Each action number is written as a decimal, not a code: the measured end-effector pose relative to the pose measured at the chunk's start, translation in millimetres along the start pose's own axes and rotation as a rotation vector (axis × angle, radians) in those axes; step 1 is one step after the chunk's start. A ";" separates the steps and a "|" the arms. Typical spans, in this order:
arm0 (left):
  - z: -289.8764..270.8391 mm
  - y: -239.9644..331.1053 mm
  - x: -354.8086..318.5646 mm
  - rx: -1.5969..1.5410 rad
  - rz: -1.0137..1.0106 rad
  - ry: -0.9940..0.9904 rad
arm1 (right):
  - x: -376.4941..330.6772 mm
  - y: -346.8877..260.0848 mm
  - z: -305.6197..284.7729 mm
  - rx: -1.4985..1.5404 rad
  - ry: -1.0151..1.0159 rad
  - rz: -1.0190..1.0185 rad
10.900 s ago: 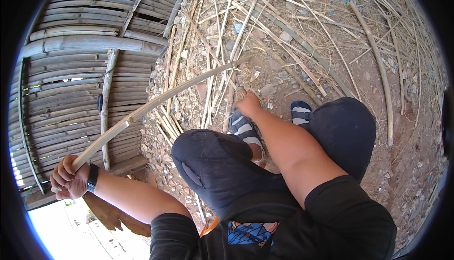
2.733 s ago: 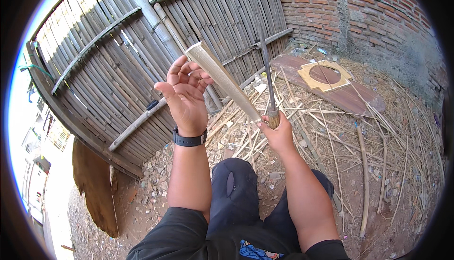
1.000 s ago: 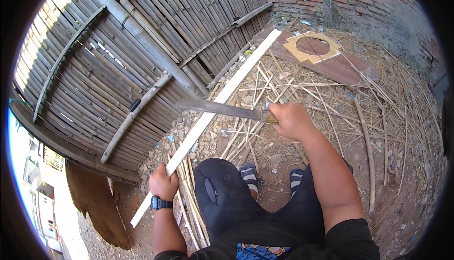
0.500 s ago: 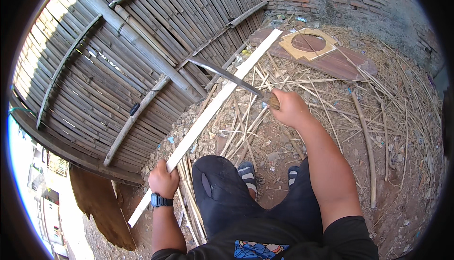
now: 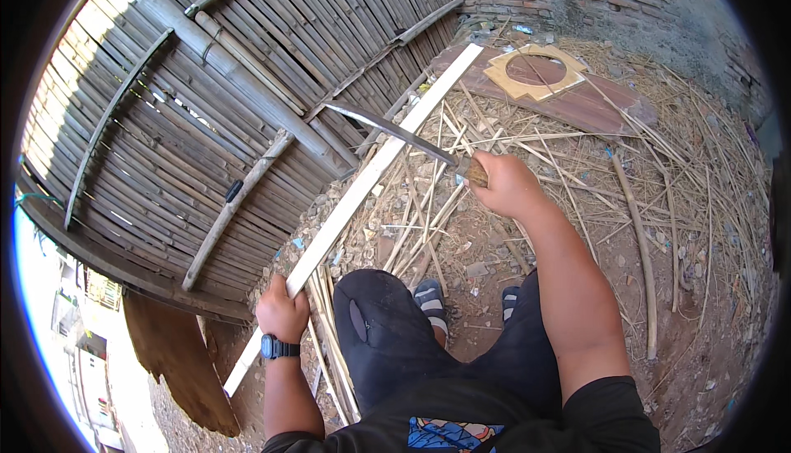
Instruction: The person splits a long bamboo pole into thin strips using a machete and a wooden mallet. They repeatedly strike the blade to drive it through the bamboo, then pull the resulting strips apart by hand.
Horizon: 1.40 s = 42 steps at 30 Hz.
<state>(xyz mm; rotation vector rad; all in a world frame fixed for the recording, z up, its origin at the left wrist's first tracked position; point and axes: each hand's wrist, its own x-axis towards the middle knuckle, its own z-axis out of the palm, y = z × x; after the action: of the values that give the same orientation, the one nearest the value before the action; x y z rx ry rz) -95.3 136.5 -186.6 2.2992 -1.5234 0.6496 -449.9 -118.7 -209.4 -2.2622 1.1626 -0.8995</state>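
A long, pale, flat bamboo strip (image 5: 371, 174) slants from beside my left thigh up toward the far boards. My left hand (image 5: 282, 310), with a dark watch on its wrist, is closed around its lower part. In my right hand (image 5: 503, 183) is the wooden handle of a machete (image 5: 404, 134). The long dark blade points left and lies across the strip above its middle, seemingly touching it; the exact contact is hard to make out. More thin split strips (image 5: 327, 333) lie beside my left leg.
A bamboo slat wall (image 5: 189, 123) stands close on the left, a brick wall (image 5: 634, 0) at the back. A yellowish board with a round hole (image 5: 503, 82) rests on a reddish-brown plank (image 5: 568, 121). Sticks and straw litter the ground; a pole (image 5: 638, 247) lies at the right.
Little differs: the strip and the machete have shifted very slightly left, and my left hand with them. Both grips stay the same.
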 end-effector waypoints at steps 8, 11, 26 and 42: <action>5.6 9.0 -4.8 -0.047 0.023 -0.014 | -15.2 -45.6 24.5 -0.180 -0.134 -0.378; 4.6 -2.0 -9.1 0.002 0.037 0.035 | -11.4 -34.0 12.0 -0.210 -0.131 -0.303; 3.3 -14.0 -9.4 -0.039 0.013 -0.032 | 3.5 -2.6 4.3 0.044 -0.017 0.069; -0.2 2.9 -4.6 -0.264 -0.162 -0.331 | -1.1 -8.5 3.0 -0.013 -0.015 0.023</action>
<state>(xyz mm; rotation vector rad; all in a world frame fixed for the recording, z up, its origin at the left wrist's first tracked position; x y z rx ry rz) -99.6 139.0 -188.8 2.3693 -1.4318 0.0211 -443.6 -112.9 -206.5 -2.2574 1.1893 -0.8671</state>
